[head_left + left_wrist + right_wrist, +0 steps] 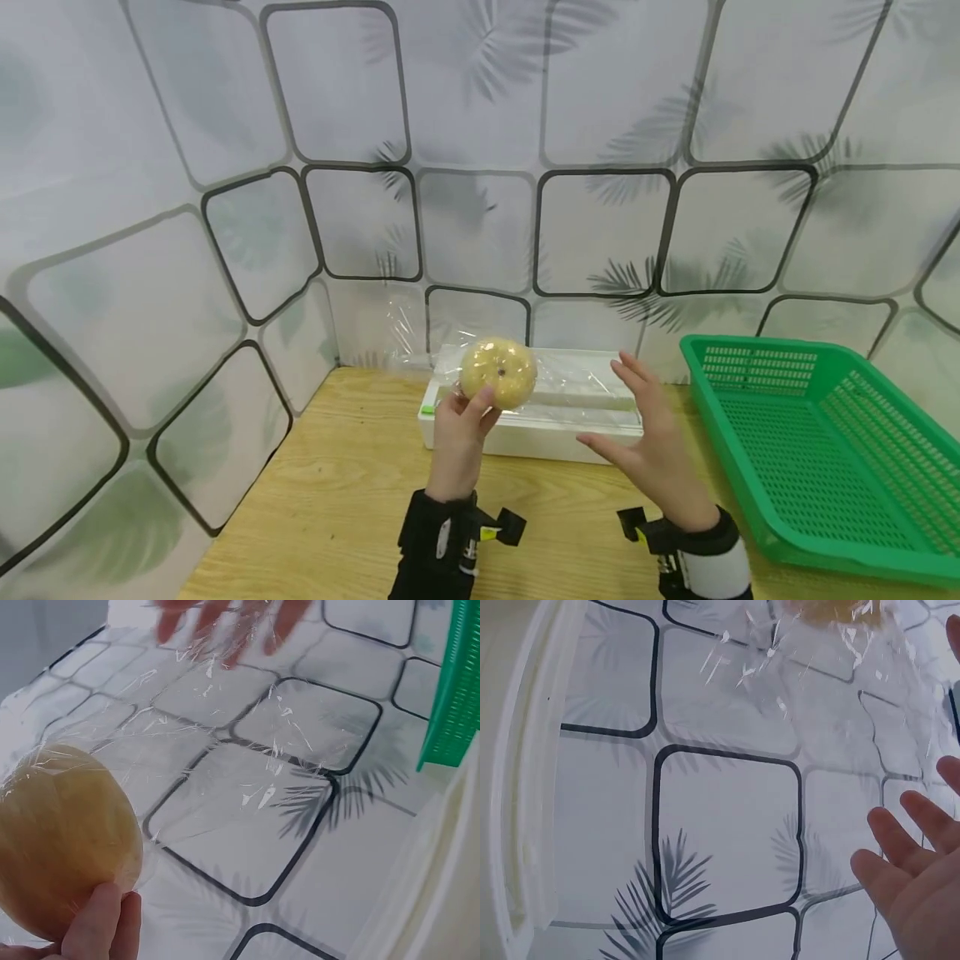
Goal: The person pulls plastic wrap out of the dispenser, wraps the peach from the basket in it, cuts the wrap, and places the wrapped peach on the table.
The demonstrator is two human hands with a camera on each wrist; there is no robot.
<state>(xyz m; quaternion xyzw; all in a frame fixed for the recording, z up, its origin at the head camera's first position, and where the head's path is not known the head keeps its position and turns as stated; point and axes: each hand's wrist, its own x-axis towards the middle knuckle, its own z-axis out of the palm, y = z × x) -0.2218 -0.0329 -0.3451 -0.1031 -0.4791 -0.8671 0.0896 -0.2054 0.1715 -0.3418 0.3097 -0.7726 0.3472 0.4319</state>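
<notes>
A round yellow fruit, with a dark spot at its centre, is held up by my left hand, thumb in front. Clear plastic film lies over the fruit and spreads out loosely to both sides, creased and shiny. Off to the right, my right hand is raised, fingers spread and thumb apart, with nothing gripped. In the right wrist view its fingers stand beside the film's edge. Behind the fruit lies a long white box that looks like a cling film dispenser, partly hidden by film and fruit.
A green plastic basket with mesh walls stands on the right of the wood-grain table. A patterned curtain-like sheet rises right behind the table and along its left side. Both wrists wear black straps with small camera mounts.
</notes>
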